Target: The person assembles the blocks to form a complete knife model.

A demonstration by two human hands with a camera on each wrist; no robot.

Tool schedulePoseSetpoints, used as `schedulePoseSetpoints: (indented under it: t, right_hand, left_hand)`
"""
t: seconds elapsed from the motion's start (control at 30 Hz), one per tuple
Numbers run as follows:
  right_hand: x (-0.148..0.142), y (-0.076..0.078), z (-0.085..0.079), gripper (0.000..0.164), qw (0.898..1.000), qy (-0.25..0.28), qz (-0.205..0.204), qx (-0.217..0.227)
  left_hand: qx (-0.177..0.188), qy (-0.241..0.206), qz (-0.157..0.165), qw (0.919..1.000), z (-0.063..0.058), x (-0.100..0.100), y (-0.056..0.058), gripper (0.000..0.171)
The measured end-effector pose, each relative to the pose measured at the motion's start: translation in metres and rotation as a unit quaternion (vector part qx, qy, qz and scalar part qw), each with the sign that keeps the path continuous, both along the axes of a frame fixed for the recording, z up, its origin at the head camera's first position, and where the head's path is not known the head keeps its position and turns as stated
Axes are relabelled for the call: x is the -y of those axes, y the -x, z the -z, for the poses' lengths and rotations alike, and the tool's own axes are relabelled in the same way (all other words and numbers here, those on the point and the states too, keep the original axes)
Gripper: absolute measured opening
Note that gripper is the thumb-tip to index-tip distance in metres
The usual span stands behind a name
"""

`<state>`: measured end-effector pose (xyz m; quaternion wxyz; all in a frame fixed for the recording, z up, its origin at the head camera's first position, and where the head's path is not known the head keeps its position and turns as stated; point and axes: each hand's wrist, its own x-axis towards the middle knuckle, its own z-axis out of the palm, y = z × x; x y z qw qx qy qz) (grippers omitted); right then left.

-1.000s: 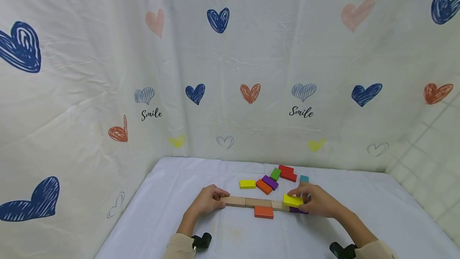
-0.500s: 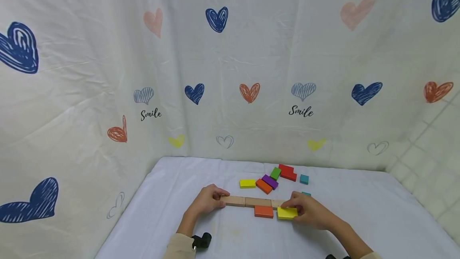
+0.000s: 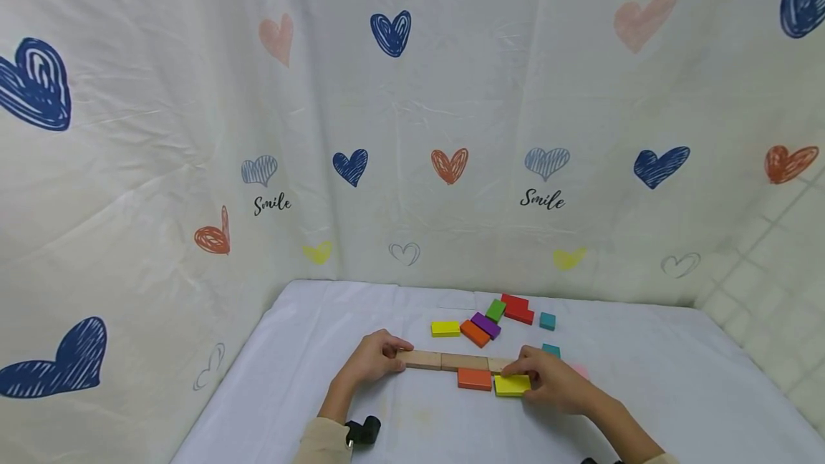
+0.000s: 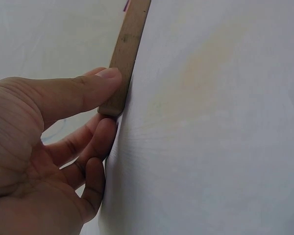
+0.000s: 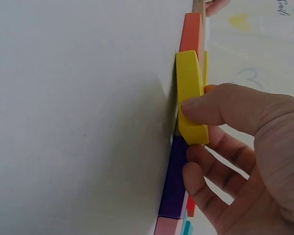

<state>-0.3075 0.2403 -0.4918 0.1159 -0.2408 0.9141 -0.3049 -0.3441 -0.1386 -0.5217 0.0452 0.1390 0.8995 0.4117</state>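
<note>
While the left hand (image 3: 375,356) pinches a tan wooden block (image 3: 422,359) | right hand (image 3: 554,382) pinches an oblong, flat-faced, bright yellow block (image 5: 190,78)

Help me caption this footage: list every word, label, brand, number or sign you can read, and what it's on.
"Smile": white curtain, head view, left.
"Smile": same curtain, head view, right.
"Smile", sideways: same curtain, right wrist view.
Blocks: no readable text.

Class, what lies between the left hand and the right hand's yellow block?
Head view: a row of wooden blocks, with an orange block in front.
</note>
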Motion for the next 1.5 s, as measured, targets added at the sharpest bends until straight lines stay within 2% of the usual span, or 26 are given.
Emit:
schedulePoseSetpoints:
  t: [0.57,1.17,1.5]
  right_hand:
    - [-0.0035,-0.0065,-0.0001,0.027,0.999,-0.013,0.026,-0.021]
    - [0.0008,-0.0063,0.0001,0.023,0.998,-0.027,0.05,-0.037]
    - [0.0033,-0.0039,0.001,0.023,0.998,-0.03,0.046,-0.034]
  left_hand:
    - [0.002,0.004,0.0,1.0,0.0017,0.0001,0.0003,0.029]
    - [0.002,0.006,-0.002,1.0,0.0015,0.0001,0.0013,0.029]
    - [0.003,0.004,0.001,1.0,0.0007,0.0003,0.0006,0.029]
